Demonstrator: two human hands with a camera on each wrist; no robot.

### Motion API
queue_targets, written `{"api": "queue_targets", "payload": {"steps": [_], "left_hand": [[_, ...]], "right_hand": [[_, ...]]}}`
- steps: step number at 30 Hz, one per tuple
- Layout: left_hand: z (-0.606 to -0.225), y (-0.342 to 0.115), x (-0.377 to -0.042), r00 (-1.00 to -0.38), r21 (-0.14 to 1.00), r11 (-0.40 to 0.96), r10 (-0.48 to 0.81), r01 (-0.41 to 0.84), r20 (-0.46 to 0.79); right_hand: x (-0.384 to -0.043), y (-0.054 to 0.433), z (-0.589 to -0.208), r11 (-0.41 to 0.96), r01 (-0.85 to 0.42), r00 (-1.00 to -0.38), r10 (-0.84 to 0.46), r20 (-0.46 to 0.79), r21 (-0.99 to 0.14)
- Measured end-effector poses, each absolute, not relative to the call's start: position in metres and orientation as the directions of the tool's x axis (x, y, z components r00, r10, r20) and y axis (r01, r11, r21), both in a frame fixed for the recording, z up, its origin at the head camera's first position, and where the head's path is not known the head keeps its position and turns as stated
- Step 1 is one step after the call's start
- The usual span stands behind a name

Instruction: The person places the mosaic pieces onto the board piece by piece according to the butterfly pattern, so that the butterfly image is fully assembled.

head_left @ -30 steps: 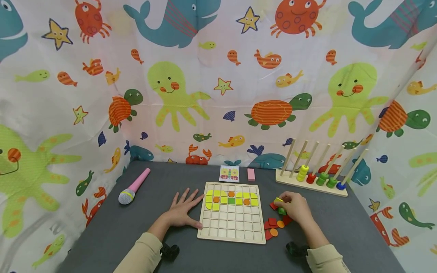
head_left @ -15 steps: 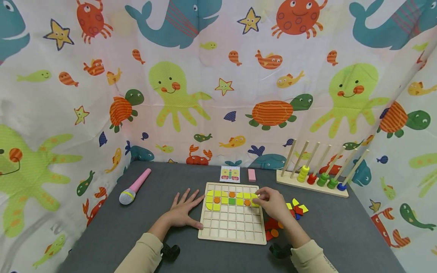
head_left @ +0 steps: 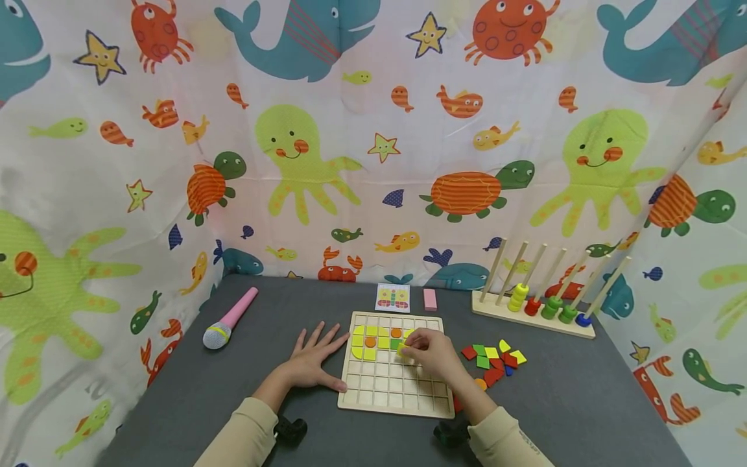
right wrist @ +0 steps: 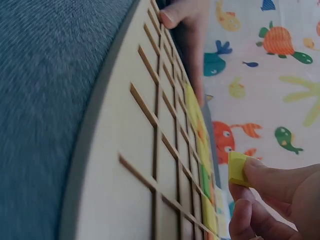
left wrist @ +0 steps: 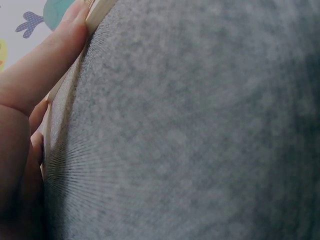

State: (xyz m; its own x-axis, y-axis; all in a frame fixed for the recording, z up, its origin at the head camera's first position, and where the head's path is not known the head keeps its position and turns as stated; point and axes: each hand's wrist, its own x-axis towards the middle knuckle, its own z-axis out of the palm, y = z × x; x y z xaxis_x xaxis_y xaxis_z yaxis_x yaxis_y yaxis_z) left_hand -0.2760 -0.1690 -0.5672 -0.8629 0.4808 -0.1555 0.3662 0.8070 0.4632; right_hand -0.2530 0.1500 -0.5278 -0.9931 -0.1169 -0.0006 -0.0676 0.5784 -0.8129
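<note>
A yellow square tile is pinched between the thumb and fingers of my right hand, held over the middle of the wooden grid board. Rows of yellow tiles with orange discs and a green square fill upper cells of the board; my right hand covers those on the right. My left hand lies with fingers spread along the board's left side, its thumb touching the edge. The lower cells hold no tiles.
Loose red, green, yellow and blue tiles lie right of the board. Behind it are a butterfly pattern card and a pink block. A peg stacker stands back right; a pink toy microphone lies left.
My right hand has come left from the loose tiles with the yellow tile, past the board's right edge to its middle. My left hand stays in place.
</note>
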Motion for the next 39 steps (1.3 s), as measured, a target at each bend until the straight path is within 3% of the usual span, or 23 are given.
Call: {"api": "queue_targets", "payload": {"steps": [12,29,39], "left_hand": [[-0.566,-0.169,-0.273,-0.863,0.470,0.806,0.480,0.361,-0.160],[-0.565,-0.168,-0.275,-0.861,0.464,0.812,0.476,0.355,-0.176],[-0.565,-0.168,-0.276,-0.860,0.475,0.802,0.484,0.363,-0.160]], "right_hand": [[-0.262,0.116,-0.544,0.588,-0.117,-0.984,-0.175,0.016,-0.800],[-0.262,0.104,-0.543,0.733,-0.158,-0.985,-0.164,0.054,-0.661],[-0.259,0.114,-0.535,0.713,-0.123,-0.990,-0.134,0.039,-0.690]]}}
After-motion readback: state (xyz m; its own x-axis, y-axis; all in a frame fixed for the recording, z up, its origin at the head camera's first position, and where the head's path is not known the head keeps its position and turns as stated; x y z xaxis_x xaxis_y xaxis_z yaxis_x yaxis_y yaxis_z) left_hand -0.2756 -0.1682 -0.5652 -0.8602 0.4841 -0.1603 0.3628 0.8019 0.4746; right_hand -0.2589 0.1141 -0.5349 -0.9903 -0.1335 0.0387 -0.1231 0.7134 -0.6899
